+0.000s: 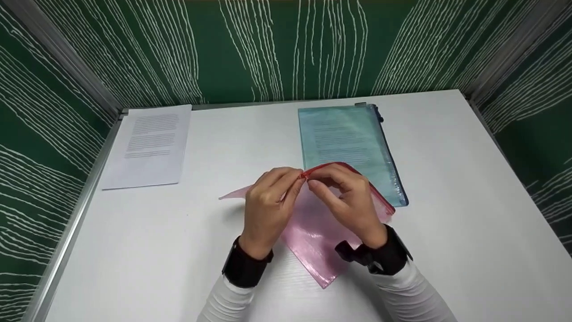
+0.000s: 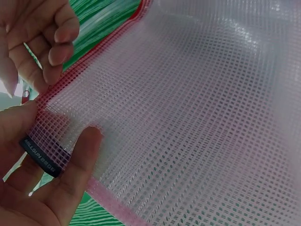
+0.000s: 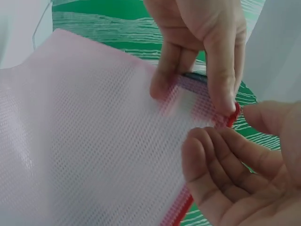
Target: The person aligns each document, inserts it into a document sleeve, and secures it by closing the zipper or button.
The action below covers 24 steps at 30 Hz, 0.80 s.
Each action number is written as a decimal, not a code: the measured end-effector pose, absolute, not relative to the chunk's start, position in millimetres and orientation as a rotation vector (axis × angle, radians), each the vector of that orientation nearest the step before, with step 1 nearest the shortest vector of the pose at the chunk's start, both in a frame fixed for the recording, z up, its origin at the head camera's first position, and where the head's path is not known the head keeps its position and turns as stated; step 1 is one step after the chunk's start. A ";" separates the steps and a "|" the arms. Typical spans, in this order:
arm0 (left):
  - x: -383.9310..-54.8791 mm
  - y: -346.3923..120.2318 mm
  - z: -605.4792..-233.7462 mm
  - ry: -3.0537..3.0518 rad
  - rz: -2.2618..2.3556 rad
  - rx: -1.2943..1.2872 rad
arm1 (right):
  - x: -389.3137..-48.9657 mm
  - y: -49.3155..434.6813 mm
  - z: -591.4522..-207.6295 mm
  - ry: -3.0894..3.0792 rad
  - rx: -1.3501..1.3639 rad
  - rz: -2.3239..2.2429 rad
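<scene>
A pink translucent mesh zipper pouch [image 1: 313, 223] with a red zipper edge [image 1: 373, 192] is held up at a slant over the table. Its zipper-end corner, beside a dark label [image 2: 41, 156], is pinched between the thumb and fingers of my left hand [image 1: 270, 208]. Close by that corner is my right hand [image 1: 351, 203], its fingers bent and a gap showing between thumb and fingertips in both wrist views. A small red zipper pull [image 2: 26, 96] shows near this gap; whether the right fingertips touch it is unclear.
Behind the hands, a blue-green zipper pouch [image 1: 339, 129] with printed paper inside lies flat on the white table [image 1: 147, 250]. A stack of printed sheets [image 1: 152, 150] lies at the back left. Green walls [image 1: 286, 49] with white streaks stand around the table.
</scene>
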<state>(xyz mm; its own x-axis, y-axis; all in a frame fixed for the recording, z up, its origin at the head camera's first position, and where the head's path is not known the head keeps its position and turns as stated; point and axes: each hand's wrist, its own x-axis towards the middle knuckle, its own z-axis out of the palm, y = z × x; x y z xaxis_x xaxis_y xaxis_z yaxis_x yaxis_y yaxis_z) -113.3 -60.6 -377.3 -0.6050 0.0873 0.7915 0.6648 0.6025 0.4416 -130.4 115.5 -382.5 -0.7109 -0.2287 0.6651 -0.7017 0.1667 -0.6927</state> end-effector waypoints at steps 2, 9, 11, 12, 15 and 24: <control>-112.9 -59.9 -377.3 -2.077 -0.968 -0.595 | -130.0 113.2 -383.5 -2.021 0.862 1.617; -111.9 -56.9 -378.4 -2.059 -1.027 -0.612 | -132.7 109.1 -385.5 -1.908 0.862 1.837; -111.0 -55.9 -378.5 -2.055 -1.048 -0.609 | -134.3 109.5 -386.2 -1.892 0.888 1.856; -110.5 -55.3 -378.4 -2.054 -1.056 -0.608 | -135.0 109.8 -386.4 -1.887 0.899 1.866; -109.3 -54.0 -378.4 -2.052 -1.069 -0.600 | -136.7 110.6 -386.9 -1.872 0.926 1.896; -108.2 -52.6 -378.4 -2.053 -1.096 -0.599 | -137.2 112.6 -386.2 -1.845 0.863 2.081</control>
